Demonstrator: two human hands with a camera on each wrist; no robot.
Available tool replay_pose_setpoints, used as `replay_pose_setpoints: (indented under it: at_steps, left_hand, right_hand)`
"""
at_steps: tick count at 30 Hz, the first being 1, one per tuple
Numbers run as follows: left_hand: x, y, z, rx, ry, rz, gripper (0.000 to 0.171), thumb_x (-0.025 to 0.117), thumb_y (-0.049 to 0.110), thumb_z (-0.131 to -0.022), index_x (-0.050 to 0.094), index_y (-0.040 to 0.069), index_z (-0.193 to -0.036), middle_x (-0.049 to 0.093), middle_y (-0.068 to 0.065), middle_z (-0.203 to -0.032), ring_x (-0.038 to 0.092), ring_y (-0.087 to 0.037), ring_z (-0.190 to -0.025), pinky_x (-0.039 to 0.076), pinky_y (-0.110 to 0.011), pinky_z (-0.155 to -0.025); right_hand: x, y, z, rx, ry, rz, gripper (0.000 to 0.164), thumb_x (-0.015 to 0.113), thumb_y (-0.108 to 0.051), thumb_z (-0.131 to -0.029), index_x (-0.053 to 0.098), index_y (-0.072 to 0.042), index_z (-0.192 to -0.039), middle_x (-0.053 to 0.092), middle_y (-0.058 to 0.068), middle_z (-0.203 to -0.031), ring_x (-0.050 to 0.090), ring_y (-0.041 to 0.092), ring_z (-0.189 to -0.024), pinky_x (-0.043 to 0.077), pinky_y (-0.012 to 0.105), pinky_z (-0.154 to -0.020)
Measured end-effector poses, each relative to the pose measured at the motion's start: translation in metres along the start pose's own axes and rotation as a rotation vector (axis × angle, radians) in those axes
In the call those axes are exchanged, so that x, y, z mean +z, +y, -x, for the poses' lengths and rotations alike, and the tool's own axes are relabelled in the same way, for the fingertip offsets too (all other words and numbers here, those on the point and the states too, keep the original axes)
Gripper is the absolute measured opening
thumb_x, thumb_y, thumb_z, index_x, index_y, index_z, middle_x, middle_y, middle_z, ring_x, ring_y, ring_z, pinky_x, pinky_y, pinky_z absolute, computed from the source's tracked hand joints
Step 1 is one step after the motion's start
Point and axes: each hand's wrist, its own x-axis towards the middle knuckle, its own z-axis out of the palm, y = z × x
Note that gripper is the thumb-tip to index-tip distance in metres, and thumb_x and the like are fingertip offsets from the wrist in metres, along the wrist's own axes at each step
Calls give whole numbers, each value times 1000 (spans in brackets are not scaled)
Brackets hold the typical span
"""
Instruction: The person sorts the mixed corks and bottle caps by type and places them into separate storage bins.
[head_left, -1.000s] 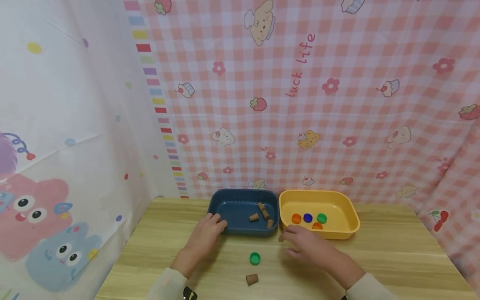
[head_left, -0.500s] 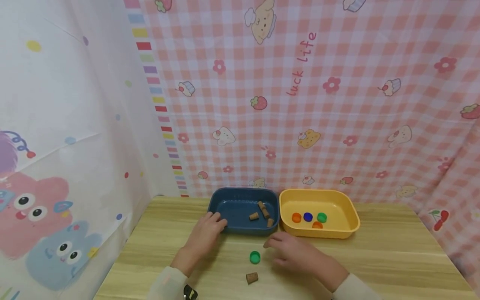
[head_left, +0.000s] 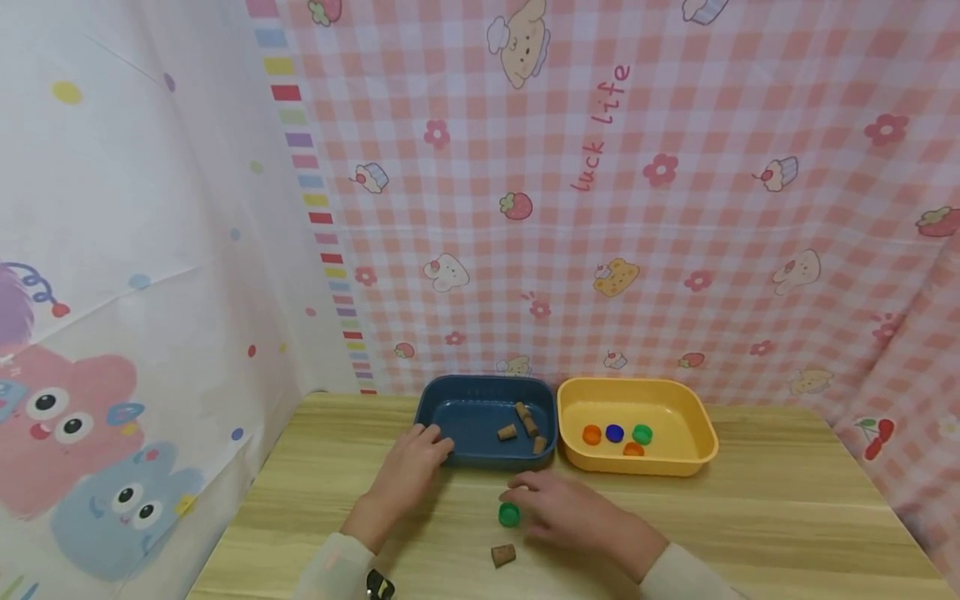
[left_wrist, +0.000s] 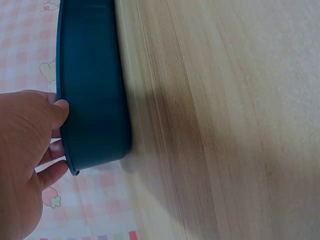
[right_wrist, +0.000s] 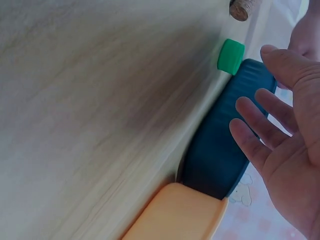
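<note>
My left hand (head_left: 408, 468) pinches the near left corner of the dark blue tray (head_left: 463, 429); in the left wrist view its thumb lies over the tray's rim. A green bottle cap (head_left: 509, 516) lies on the table in front of that tray. Right beside and partly above this cap is my right hand (head_left: 573, 512), with nothing in it. The right wrist view shows its fingers (right_wrist: 252, 142) spread and the thumb apart from them, the cap just beyond. Nearer to me lies a cork (head_left: 503, 555).
Inside the blue tray are several corks (head_left: 507, 433). A yellow tray (head_left: 675, 425) stands against its right side, with orange, blue (head_left: 615, 433) and green caps in it. Behind both trays hangs a pink checked cloth (head_left: 480, 317). A white printed cloth (head_left: 187, 350) hangs at the left.
My right hand has moved left from the front of the yellow tray to the green bottle cap. The left hand stays at the blue tray's corner.
</note>
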Motion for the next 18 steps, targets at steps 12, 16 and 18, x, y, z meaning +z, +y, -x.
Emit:
replay_pose_setpoints:
  at_steps: [12, 16, 18]
  left_hand:
    - [-2, 1, 0, 0, -25, -15, 17, 80, 3, -87, 74, 16, -96, 61, -1, -86, 49, -20, -76, 46, -33, -68]
    - [-1, 0, 0, 2, -14, -14, 16, 80, 3, -87, 74, 16, -95, 61, -1, -85, 49, -19, -75, 46, -33, -68]
    - [0, -1, 0, 1, -12, -16, 14, 79, 4, -88, 74, 16, -94, 61, -1, -85, 49, -20, -75, 46, -33, -67]
  right_hand:
    - [11, -6, -11, -97, -3, 56, 46, 76, -18, -94, 63, -18, -138, 63, 4, -134, 64, 17, -119, 54, 32, -100]
    - [14, -6, -15, -87, -30, 88, 42, 75, -19, -95, 65, -20, -136, 63, 1, -133, 63, 15, -118, 53, 30, -100]
    - [16, -6, -16, -79, -51, 109, 41, 75, -21, -95, 65, -22, -135, 63, -1, -133, 63, 14, -117, 53, 29, -100]
